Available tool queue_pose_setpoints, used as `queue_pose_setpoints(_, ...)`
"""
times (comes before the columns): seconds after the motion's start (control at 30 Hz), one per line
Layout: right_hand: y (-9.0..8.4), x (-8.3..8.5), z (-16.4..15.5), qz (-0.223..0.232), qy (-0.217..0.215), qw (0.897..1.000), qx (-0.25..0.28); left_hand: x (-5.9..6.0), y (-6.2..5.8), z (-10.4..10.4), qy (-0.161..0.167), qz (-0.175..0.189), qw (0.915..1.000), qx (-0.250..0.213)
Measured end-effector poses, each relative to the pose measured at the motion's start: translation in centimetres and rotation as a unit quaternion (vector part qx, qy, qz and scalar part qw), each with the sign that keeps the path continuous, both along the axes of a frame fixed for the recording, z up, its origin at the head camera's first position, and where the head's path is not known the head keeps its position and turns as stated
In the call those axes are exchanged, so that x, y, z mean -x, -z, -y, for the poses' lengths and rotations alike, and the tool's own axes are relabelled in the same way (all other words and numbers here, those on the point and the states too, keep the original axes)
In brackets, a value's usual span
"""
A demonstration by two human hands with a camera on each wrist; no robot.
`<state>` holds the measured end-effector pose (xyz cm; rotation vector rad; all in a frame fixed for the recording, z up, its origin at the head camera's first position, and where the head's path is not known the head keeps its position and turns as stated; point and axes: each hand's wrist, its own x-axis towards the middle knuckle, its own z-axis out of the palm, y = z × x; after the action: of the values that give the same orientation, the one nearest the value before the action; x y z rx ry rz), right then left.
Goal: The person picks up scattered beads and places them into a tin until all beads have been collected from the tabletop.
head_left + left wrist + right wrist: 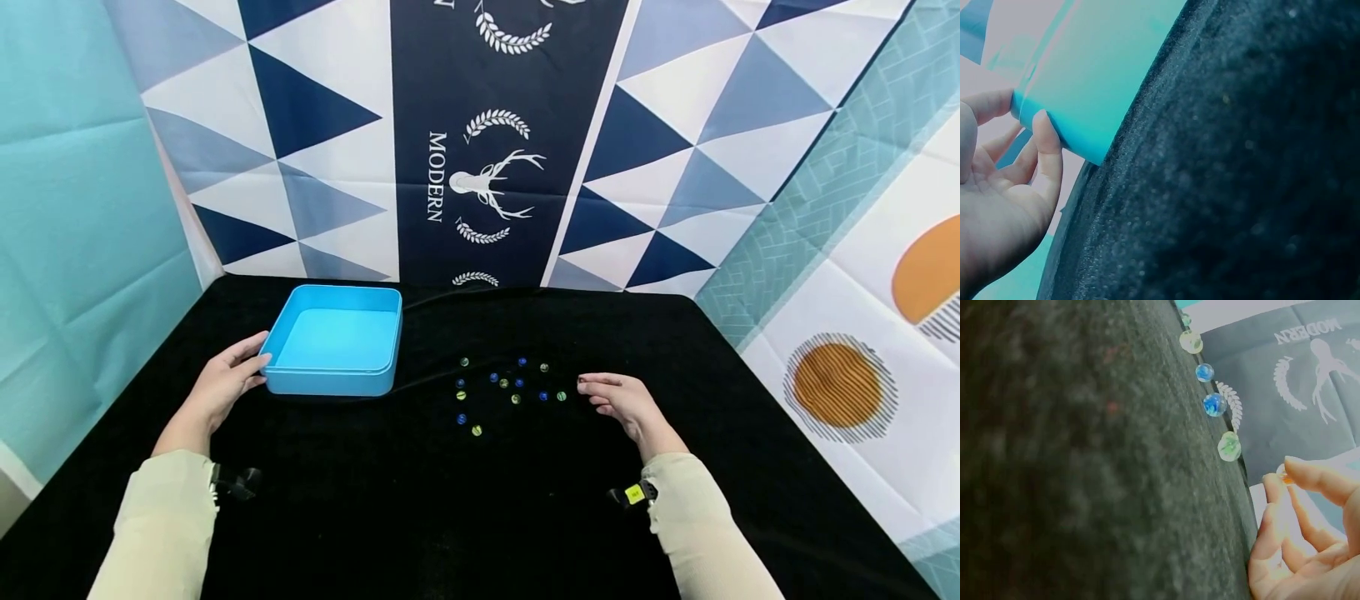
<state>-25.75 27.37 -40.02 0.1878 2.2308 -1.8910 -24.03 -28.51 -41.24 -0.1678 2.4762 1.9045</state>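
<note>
**One hand on the box, one at the marbles**

My left hand (217,390) rests against the near corner of the blue box (335,340), fingers straight, steadying it on the counter (480,500). My right hand (622,402) pinches a marble (1283,474) at its fingertips, mostly hidden by them. The other marbles (504,385) lie scattered just left of it.

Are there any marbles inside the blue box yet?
No, the head view shows the blue box with a bare floor, while the marbles lie scattered on the black cloth beside it.
</note>
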Motion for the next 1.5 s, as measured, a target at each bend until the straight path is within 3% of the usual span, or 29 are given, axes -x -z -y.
queue_pose_setpoints(0.43,-0.1,0.4,1.4,-0.016,0.019,0.993,0.115,0.2,0.1,-0.2,-0.007,0.001,1.0000,-0.006)
queue_pose_setpoints(0.9,-1.0,1.1,3.8,-0.024,0.011,0.993,0.115,0.3,0.0,-0.2,-0.005,0.002,0.9999,-0.011)
queue_pose_setpoints(1.5,-0.5,1.8,8.2,-0.038,0.014,0.995,0.096,0.2,0.2,-0.1,-0.008,-0.001,0.9999,-0.008)
